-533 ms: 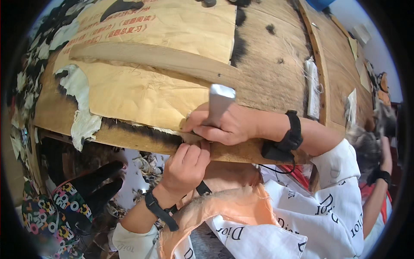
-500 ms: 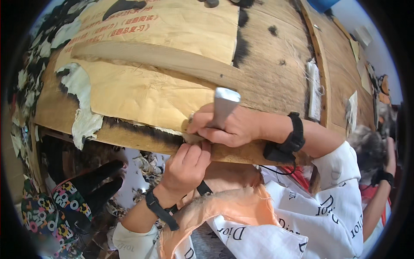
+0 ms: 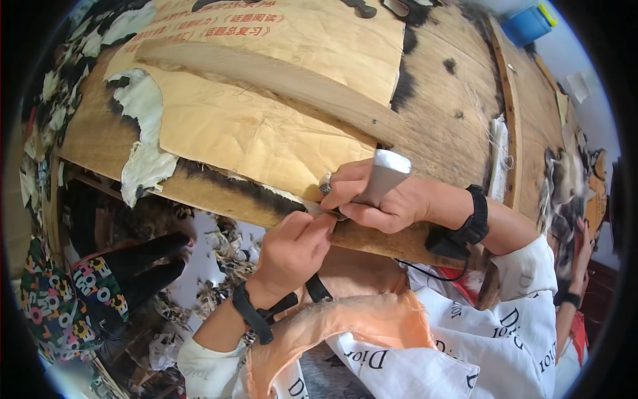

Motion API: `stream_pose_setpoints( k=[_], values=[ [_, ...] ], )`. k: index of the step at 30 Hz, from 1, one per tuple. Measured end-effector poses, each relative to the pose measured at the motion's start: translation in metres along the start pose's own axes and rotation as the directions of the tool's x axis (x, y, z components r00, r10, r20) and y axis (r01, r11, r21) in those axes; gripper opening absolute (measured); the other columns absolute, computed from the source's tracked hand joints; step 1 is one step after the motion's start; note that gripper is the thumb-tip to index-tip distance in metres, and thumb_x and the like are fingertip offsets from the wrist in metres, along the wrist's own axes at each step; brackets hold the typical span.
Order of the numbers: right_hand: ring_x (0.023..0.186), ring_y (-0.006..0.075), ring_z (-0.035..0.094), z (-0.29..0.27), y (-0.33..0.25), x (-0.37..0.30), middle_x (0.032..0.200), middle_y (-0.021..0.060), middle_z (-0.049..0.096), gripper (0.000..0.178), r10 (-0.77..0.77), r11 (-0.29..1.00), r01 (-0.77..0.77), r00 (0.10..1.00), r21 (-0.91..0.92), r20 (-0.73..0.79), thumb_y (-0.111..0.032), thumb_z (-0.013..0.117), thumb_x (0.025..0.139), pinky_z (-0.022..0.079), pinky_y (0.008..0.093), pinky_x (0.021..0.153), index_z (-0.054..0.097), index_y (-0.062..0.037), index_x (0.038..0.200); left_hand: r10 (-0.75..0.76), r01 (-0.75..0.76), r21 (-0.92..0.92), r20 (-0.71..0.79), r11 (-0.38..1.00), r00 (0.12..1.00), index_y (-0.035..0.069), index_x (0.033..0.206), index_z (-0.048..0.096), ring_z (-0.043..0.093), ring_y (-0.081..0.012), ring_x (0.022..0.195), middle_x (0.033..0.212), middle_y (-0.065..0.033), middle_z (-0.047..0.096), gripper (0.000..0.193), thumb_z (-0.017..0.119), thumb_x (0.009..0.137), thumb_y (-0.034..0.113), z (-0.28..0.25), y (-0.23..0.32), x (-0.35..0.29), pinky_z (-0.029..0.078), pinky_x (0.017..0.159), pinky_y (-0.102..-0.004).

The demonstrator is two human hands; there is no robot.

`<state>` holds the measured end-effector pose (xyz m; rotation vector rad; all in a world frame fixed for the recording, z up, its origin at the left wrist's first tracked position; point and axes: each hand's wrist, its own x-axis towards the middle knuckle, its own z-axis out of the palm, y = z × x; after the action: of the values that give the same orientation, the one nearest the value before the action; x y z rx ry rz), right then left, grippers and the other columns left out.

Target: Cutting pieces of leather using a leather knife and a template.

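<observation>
At the table's front edge, my right hand is closed around the flat grey handle of a metal tool; a short bit of its dark tip shows by my left fingertips. My left hand pinches the edge of a hide whose dark fur shows along the front. The two hands are close together, and my left fingers hide the pinched part. A large yellow paper sheet covers the hide, with a wooden strip lying across it. A pale hide flap sticks out at the left.
Fur scraps lie below the table, and more pile along its left side. A person in patterned clothing is at lower left. Another person's hand is at far right by furs. A blue bin stands beyond the table.
The whole view has shifted, placing the table further right. My hands are slightly further right along the hide's edge, with the tool's tip now showing between them. The far-right person's hand is lower.
</observation>
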<state>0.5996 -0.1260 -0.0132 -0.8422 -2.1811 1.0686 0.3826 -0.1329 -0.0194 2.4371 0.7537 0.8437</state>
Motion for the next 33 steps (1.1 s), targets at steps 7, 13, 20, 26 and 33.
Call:
stream_pose_setpoints(
  k=[7, 13, 20, 26, 33],
  values=[
    [0.059, 0.038, 0.055, 0.006, -0.005, 0.029, 0.065, 0.0186, 0.056, 0.018, -0.016, 1.0, 0.016, 0.993, -0.006, -0.115, -0.011, 0.051, 0.076, 0.045, 0.0411, 0.059, 0.058, 0.0001, 0.089, -0.146, 0.138, -0.197, -0.027, 0.971, 0.989, 0.006, 0.091, 0.064, 0.058, -0.0258, 0.063, 0.076, -0.0075, 0.057, 0.02, 0.064, 0.072, 0.0, -0.008, 0.002, 0.005, 0.049, 0.056, -0.0337],
    [0.065, 0.0378, 0.058, 0.009, 0.002, 0.058, 0.071, 0.0193, 0.059, 0.017, -0.061, 0.998, 0.065, 0.988, 0.026, -0.145, -0.009, 0.052, 0.075, 0.048, 0.0405, 0.065, 0.058, 0.0011, 0.088, -0.161, 0.131, -0.269, -0.093, 0.954, 0.983, 0.004, 0.085, 0.065, 0.057, -0.018, 0.057, 0.072, -0.0067, 0.057, 0.008, 0.062, 0.078, 0.001, -0.027, 0.007, 0.011, 0.045, 0.052, -0.027],
    [0.066, 0.0363, 0.059, 0.015, 0.001, 0.07, 0.073, 0.0188, 0.06, 0.019, -0.046, 0.999, 0.047, 0.987, 0.001, -0.154, -0.009, 0.054, 0.076, 0.048, 0.0393, 0.065, 0.059, 0.0017, 0.09, -0.449, 0.42, -0.636, 0.127, 0.647, 0.884, 0.0, 0.087, 0.063, 0.053, -0.008, 0.057, 0.072, -0.0032, 0.054, 0.008, 0.056, 0.087, 0.003, -0.037, 0.006, 0.008, 0.041, 0.049, -0.021],
    [0.076, 0.0331, 0.057, 0.009, 0.003, 0.072, 0.084, 0.0163, 0.059, 0.024, -0.015, 0.999, 0.013, 0.998, -0.046, -0.057, -0.003, 0.046, 0.078, 0.045, 0.0388, 0.07, 0.057, -0.0015, 0.1, -0.421, 0.375, -0.775, 0.156, 0.508, 0.893, -0.001, 0.087, 0.063, 0.052, -0.0074, 0.059, 0.075, -0.0034, 0.053, 0.01, 0.054, 0.088, 0.003, -0.052, 0.001, 0.005, 0.039, 0.051, -0.0191],
    [0.073, 0.0323, 0.056, 0.023, 0.01, 0.092, 0.08, 0.0158, 0.057, 0.019, 0.012, 1.0, -0.008, 0.984, 0.023, -0.176, -0.012, 0.055, 0.077, 0.044, 0.0406, 0.065, 0.058, -0.0048, 0.094, -0.456, 0.33, -0.911, 0.192, 0.245, 0.869, -0.001, 0.091, 0.061, 0.051, -0.0064, 0.059, 0.078, -0.0031, 0.055, 0.009, 0.056, 0.088, 0.005, -0.068, -0.009, -0.005, 0.043, 0.051, -0.0191]
  ],
)
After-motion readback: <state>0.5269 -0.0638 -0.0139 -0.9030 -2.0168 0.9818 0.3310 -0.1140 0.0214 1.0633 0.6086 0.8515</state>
